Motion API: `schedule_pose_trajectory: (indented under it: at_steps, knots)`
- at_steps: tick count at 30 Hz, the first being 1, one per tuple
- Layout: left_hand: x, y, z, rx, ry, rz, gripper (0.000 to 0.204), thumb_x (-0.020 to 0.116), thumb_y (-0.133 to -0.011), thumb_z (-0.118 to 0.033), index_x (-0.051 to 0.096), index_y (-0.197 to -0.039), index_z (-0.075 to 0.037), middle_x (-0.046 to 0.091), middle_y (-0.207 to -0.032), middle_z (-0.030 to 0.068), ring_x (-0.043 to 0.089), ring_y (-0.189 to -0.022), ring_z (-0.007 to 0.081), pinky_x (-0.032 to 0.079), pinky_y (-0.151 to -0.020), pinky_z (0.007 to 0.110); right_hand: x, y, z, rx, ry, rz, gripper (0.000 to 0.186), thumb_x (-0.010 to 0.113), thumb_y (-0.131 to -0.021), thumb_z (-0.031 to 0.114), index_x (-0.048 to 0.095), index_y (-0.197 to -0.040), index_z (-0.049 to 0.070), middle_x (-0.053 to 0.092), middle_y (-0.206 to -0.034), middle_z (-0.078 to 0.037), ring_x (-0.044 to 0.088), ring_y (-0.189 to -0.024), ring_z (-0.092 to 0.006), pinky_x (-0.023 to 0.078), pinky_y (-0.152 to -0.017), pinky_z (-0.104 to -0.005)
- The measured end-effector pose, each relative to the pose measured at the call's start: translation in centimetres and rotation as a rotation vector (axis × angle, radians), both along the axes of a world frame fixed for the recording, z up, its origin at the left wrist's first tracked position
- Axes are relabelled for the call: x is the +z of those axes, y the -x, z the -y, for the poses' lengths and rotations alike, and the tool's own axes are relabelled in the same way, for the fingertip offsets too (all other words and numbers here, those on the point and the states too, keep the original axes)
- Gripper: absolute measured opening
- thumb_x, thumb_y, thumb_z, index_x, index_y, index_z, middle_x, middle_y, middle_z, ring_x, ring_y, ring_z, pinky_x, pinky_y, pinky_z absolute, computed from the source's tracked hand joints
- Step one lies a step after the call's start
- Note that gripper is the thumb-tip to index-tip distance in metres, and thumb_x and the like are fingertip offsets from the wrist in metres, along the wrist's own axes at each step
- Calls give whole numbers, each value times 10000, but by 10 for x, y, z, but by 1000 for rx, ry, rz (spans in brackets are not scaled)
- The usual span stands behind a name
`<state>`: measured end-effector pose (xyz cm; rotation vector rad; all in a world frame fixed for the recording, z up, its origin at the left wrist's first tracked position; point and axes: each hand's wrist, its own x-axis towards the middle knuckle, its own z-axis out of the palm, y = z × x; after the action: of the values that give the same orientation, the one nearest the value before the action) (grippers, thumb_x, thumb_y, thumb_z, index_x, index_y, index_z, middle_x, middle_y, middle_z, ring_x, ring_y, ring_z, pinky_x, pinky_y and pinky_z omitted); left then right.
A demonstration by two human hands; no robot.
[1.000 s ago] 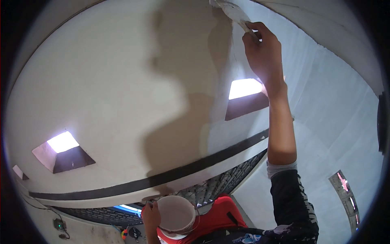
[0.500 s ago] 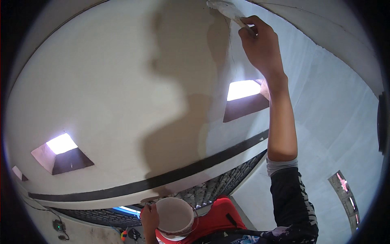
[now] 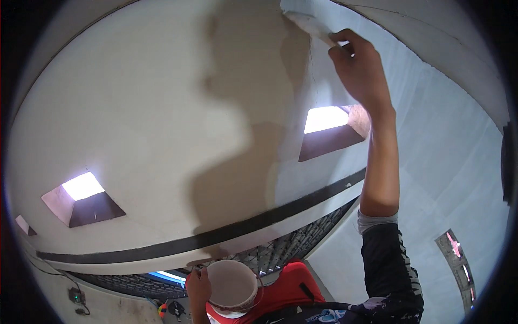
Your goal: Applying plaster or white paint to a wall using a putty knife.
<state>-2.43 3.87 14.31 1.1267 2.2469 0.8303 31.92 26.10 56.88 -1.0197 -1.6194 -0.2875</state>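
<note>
At the top, right of centre, my right hand (image 3: 360, 67) is closed round the handle of a paintbrush (image 3: 308, 24) with a wide, whitish head. The brush head lies against the upper part of the wall (image 3: 151, 119), beside a bluish-white painted stretch. Low in the view, my left hand (image 3: 198, 285) grips the rim of a white bucket (image 3: 232, 286) in front of my body. Its wire handle hangs at the right side. The bucket's inside looks whitish; how much it holds I cannot tell.
Two recessed openings, one left (image 3: 83, 200) and one right (image 3: 329, 132), let bright light through the wall. A dark band (image 3: 216, 236) runs below them, over a dark lattice (image 3: 280, 245). A small box with a green light (image 3: 77, 296) sits lower left, with cables.
My right hand and the paintbrush have shifted slightly right and down along the wall. My left hand stays on the bucket.
</note>
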Motion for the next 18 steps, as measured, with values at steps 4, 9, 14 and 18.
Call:
schedule_pose_trajectory:
  at_steps: [4,9,14,18]
  knots:
    - [-6,-1,-4,-11,2,-38,443,515,-994,-407,624,-1030,22,692,-979,260,664,-966,449,496,-828,510,16,-1,-12,-33,-32,-13,297,595,-908,141,645,-1178,28,632,-738,-101,531,-626,-147,455,-619,-322]
    - [-4,-3,-11,-22,3,-47,441,506,-993,-406,627,-1031,16,691,-985,262,659,-970,452,492,-838,514,-22,-7,-21,-23,-52,73,283,590,-901,124,638,-1152,3,624,-737,-100,531,-625,-157,451,-618,-323]
    - [4,-4,-8,-52,-71,-24,436,501,-990,-398,627,-1038,16,688,-958,271,656,-956,462,491,-832,528,-81,-21,5,112,224,142,243,606,-879,104,639,-1082,-26,639,-685,-160,603,-569,-226,472,-578,-372]
    - [6,-7,-12,-36,-11,-39,436,498,-989,-399,624,-1043,15,688,-964,270,657,-965,456,488,-842,530,-58,-29,17,126,167,113,253,600,-881,98,642,-1097,-27,639,-694,-158,580,-553,-205,459,-562,-358]
